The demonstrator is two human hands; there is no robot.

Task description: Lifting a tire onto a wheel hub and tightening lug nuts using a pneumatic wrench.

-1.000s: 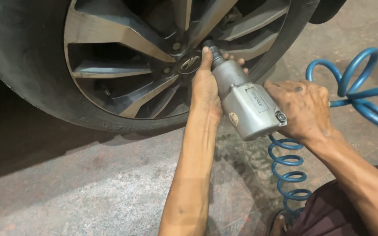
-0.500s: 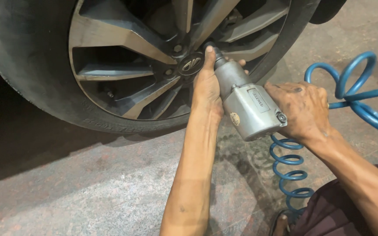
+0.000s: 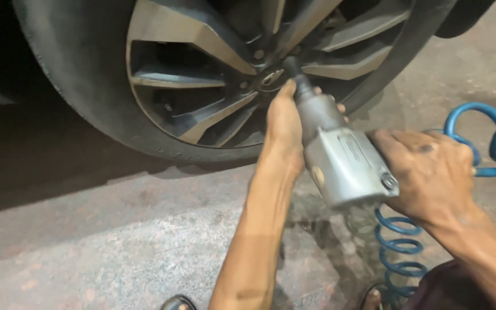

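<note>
At the wheel hub (image 3: 271, 74), left hand (image 3: 285, 129) wrapped around impact wrench (image 3: 340, 158) nose; right hand (image 3: 431, 172) closed on its grip

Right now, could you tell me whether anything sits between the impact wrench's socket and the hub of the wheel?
Nothing visible does. The socket of the grey impact wrench points straight at the wheel hub, beside the spokes. The left hand wraps the nose behind the socket; the right hand holds the rear.

tyre (image 3: 87, 109) and blue hose (image 3: 400, 252) on concrete floor (image 3: 116, 241)
</note>
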